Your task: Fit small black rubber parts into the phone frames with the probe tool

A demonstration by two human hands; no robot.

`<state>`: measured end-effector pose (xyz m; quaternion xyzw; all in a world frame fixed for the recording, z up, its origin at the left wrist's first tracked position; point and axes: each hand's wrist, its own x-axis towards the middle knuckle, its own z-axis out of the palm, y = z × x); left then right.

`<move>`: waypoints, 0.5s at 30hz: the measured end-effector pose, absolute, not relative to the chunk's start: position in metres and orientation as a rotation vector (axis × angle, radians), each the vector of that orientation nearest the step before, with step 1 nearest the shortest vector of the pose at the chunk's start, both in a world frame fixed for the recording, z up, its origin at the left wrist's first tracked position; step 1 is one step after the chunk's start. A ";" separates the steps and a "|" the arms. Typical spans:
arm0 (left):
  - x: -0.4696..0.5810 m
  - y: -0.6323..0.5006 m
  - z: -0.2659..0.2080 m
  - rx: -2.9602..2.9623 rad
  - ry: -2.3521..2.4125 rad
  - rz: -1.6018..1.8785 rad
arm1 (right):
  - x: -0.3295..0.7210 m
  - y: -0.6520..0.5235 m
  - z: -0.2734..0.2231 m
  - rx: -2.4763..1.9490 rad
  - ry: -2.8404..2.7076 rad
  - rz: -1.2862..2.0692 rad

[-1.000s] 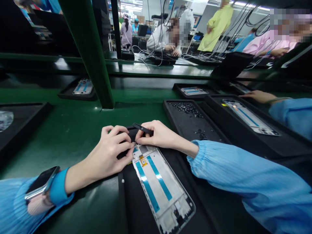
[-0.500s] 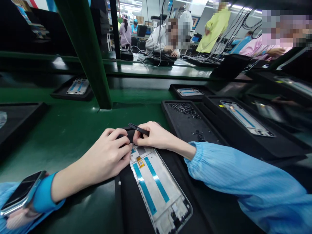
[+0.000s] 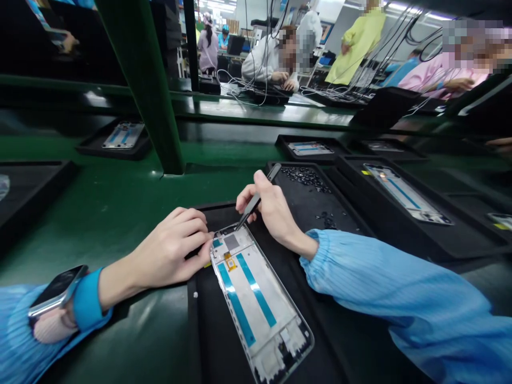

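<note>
A silver phone frame (image 3: pixel 258 293) with blue adhesive strips and an orange flex piece lies in a black foam tray (image 3: pixel 218 320), its far end angled left. My left hand (image 3: pixel 174 248) rests at the frame's far left corner, thumb and fingers closed on that edge. In my right hand (image 3: pixel 274 208) is a pair of dark tweezers (image 3: pixel 256 200), slanting down with the tips at the frame's top edge. Whether the tips pinch a small part is too fine to tell.
Right of the frame, a tray (image 3: pixel 294 200) holds many tiny black parts. Another phone frame (image 3: pixel 408 194) lies in a tray farther right, with more trayed frames at the back. A green post (image 3: pixel 154 122) rises from the green bench (image 3: pixel 120 194). Co-workers sit and stand beyond.
My right hand has turned and lifted slightly rightward, so the tweezers now point down at the frame's top edge. My left hand has shifted slightly, and the frame's top end is uncovered.
</note>
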<state>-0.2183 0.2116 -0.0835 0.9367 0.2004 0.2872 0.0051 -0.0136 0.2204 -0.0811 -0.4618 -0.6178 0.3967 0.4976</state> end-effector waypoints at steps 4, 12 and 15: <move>-0.219 0.213 -0.084 2.926 0.638 0.904 | -0.015 0.221 -0.085 -1.038 -1.509 1.179; -0.217 0.221 -0.085 2.626 0.708 1.052 | -0.021 0.218 -0.082 -0.948 -1.702 1.107; -0.217 0.222 -0.086 2.615 0.714 1.054 | -0.020 0.217 -0.083 -0.981 -1.755 1.032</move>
